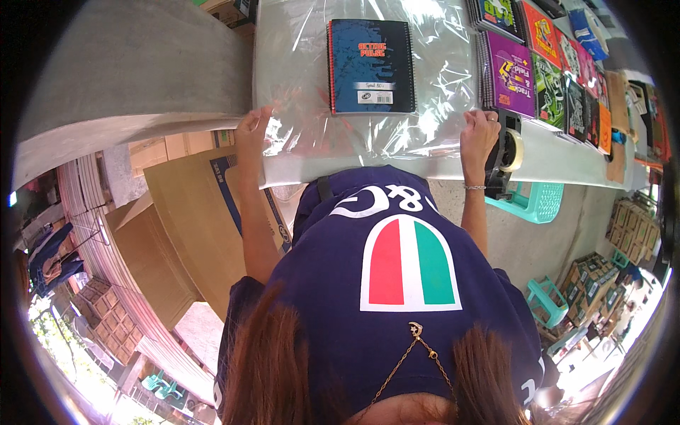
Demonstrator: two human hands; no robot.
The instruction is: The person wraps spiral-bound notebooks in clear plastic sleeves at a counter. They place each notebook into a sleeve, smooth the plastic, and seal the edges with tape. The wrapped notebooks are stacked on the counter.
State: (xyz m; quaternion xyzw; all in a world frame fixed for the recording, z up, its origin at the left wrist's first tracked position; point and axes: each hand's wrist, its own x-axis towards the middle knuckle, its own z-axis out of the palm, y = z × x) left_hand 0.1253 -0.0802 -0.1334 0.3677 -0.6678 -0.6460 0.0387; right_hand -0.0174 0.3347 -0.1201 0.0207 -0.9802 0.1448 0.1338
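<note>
A clear plastic sheet (297,78) lies spread over the white table, glossy and wrinkled. On it rests a spiral notebook (350,60) with a dark blue and black cover, roughly in the middle. My left hand (253,133) pinches the sheet near its left front corner. At the opposite front corner, my right hand (479,134) has its fingers closed on the sheet's edge, the fingertips partly hidden. Just right of that hand is a black tape dispenser (500,152) with a roll of tape (513,151). Neither hand touches the notebook.
Rows of colourful spiral notebooks (511,74) lie at the table's right. A turquoise plastic stool (542,202) stands below that side. Large cardboard pieces (191,212) lean at my left, beside a grey concrete surface (142,64). Stacked boxes (591,287) stand farther right.
</note>
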